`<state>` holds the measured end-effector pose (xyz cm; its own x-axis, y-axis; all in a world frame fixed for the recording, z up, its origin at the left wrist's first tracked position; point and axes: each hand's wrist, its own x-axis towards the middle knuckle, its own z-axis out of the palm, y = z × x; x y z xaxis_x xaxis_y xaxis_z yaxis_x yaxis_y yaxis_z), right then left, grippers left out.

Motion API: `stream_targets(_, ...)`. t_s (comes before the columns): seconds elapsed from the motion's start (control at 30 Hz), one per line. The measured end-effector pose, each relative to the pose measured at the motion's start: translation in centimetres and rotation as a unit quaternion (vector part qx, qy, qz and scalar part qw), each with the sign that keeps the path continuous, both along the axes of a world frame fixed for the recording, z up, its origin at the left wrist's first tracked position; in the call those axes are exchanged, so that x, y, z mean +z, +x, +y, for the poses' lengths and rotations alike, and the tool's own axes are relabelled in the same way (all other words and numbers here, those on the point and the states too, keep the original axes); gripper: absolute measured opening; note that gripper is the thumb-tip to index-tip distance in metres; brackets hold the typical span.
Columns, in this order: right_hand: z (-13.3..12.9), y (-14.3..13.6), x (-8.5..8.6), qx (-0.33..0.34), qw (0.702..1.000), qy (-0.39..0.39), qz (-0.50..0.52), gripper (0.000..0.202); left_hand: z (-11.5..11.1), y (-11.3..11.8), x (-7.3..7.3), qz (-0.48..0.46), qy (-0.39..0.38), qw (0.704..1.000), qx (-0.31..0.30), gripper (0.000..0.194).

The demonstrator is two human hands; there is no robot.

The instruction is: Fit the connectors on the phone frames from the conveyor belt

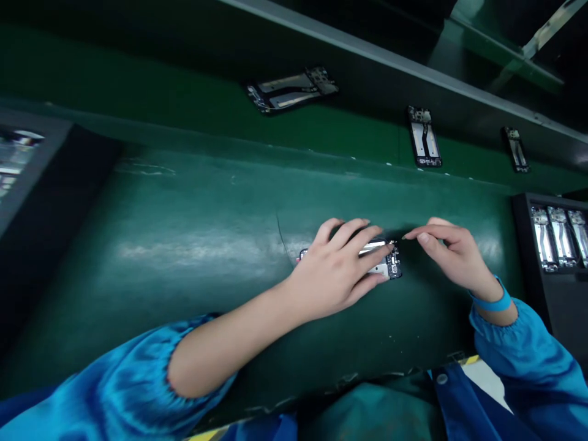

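Note:
A phone frame with exposed circuit parts [394,263] lies flat on the green mat, its right end showing. My left hand [337,266] is spread over it, with fingertips and thumb resting on its top and near edge, and covers most of it. A thin dark wire or line runs up from its left end. Just right of the phone frame, apart from it, my right hand [448,248] is closed, thumb against the forefinger. Something tiny shows at the forefinger's tip, too small to make out.
Three more phone frames [291,90], [425,138], [516,150] lie on the green strip along the back. A black tray [565,300] holding several phone frames stands at the right. Another dark tray [46,177] is at the left edge. A metal ledge [367,49] crosses the back.

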<state>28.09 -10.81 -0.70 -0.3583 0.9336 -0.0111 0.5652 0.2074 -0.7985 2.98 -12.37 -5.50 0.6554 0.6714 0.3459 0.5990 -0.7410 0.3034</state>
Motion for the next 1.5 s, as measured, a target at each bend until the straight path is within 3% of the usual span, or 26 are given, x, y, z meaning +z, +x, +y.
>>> stream_targets(0.2, -2.1, -0.8, -1.4, 0.045, 0.995, 0.092, -0.009, 0.012, -0.6, -0.2, -0.6, 0.036, -0.011, 0.999, -0.005, 0.053)
stream_targets(0.3, -1.7, -0.2, -1.5, 0.073, 0.977, 0.168, -0.114, 0.011, -0.5, -0.1, -0.6, 0.038, -0.017, 0.999, 0.001, 0.053)
stream_targets(0.4, -0.4, 0.5, -1.5, 0.096, 0.96, 0.19, -0.182, 0.023, -0.5, -0.1, -0.5, 0.043, -0.024, 0.999, 0.001, 0.053)
stream_targets(0.6, 1.0, -0.7, -3.3, 0.078, 0.973, 0.214, -0.023, 0.023, -0.5, -0.2, -0.5, 0.048, -0.033, 0.998, 0.009, 0.054)
stream_targets(0.8, 0.9, -0.9, -4.6, 0.114, 0.969, 0.216, -0.043, 0.021, -0.6, -0.1, -0.4, 0.045, -0.034, 0.998, 0.007, 0.054)
stream_targets(0.97, 0.8, -0.8, -4.7, 0.093, 0.968, 0.228, -0.047, 0.023, -0.5, -0.2, -0.4, 0.042, -0.031, 0.999, 0.007, 0.053)
stream_targets(1.07, 0.9, -1.2, -4.4, 0.063, 0.98, 0.185, -0.026, 0.026, -0.5, -0.2, -0.5, 0.034, -0.035, 0.999, 0.006, 0.052)
stream_targets(1.3, 2.1, -1.3, -3.2, -0.056, 0.997, -0.05, 0.008, 0.038, -0.3, -0.1, -0.2, 0.013, -0.056, 0.998, 0.032, 0.047)
stream_targets(1.5, 0.5, -0.2, -2.0, 0.016, 0.983, -0.16, 0.086, 0.036, 0.2, -0.8, 0.5, 0.044, -0.053, 0.997, -0.017, 0.046)
